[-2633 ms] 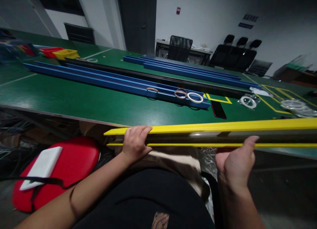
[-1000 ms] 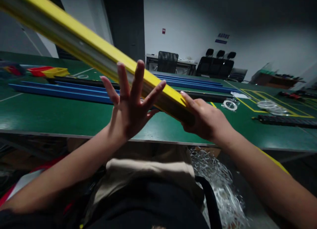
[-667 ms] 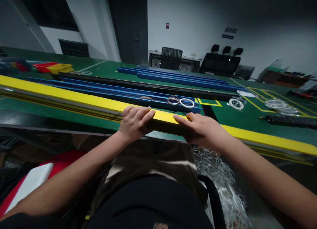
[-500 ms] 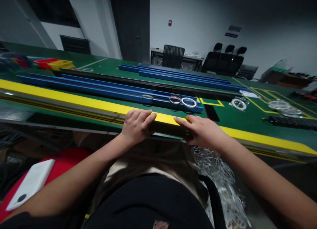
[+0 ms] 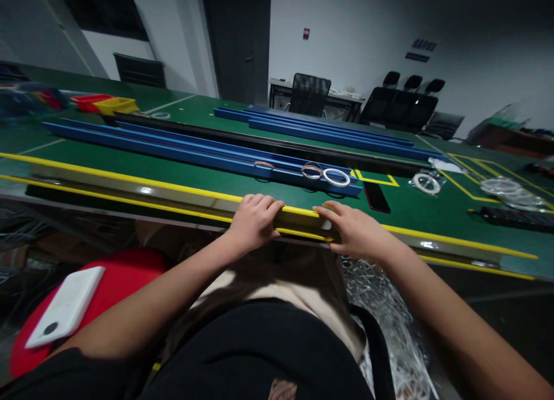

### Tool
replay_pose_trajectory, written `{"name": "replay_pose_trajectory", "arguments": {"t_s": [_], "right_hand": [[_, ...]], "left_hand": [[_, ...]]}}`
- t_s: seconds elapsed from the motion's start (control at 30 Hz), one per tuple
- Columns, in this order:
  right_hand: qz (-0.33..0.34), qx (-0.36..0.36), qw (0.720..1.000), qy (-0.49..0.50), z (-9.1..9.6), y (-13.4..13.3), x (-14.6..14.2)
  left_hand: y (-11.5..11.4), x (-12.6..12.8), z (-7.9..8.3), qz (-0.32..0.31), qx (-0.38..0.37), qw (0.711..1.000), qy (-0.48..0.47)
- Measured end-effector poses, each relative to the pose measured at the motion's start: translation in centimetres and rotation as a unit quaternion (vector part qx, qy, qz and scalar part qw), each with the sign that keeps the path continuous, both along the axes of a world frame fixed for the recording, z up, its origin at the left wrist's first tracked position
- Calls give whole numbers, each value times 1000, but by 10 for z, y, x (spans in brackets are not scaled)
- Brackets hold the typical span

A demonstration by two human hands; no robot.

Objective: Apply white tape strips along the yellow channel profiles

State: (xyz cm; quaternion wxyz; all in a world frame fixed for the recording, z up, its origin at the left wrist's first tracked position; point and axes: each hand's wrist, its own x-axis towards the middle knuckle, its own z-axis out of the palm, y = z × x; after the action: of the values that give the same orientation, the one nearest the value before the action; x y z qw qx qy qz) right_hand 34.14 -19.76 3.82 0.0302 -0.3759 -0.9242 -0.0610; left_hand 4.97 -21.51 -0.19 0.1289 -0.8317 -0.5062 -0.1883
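A long yellow-edged rail lies along the near edge of the green table, reaching from far left to far right. My left hand is curled over the rail near its middle. Just to its right, my right hand also grips the rail, fingers over its top edge. Behind them lie long blue rails with three rings resting on the nearest one.
A dark phone lies right of the blue rails. More rings and coils sit at the right. Red and yellow bins stand far left. A red stool carries a white device at my lower left. Chairs line the back wall.
The rail came up off my lap, swung overhead at a slant, then came down level. It has since turned so its thin yellow edges face up at the table's near edge.
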Motion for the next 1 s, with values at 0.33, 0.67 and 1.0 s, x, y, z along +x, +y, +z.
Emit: {"name": "replay_pose_trajectory", "arguments": {"t_s": [0.33, 0.67, 1.0], "right_hand": [[-74, 55, 995, 38, -36, 8, -1], [-171, 22, 984, 41, -27, 3, -44], [-257, 114, 956, 86, -42, 7, 1]], "left_hand": [[23, 5, 5, -49, -80, 996, -10], [32, -48, 13, 11, -153, 986, 71], [27, -88, 16, 0, -140, 989, 53]]}}
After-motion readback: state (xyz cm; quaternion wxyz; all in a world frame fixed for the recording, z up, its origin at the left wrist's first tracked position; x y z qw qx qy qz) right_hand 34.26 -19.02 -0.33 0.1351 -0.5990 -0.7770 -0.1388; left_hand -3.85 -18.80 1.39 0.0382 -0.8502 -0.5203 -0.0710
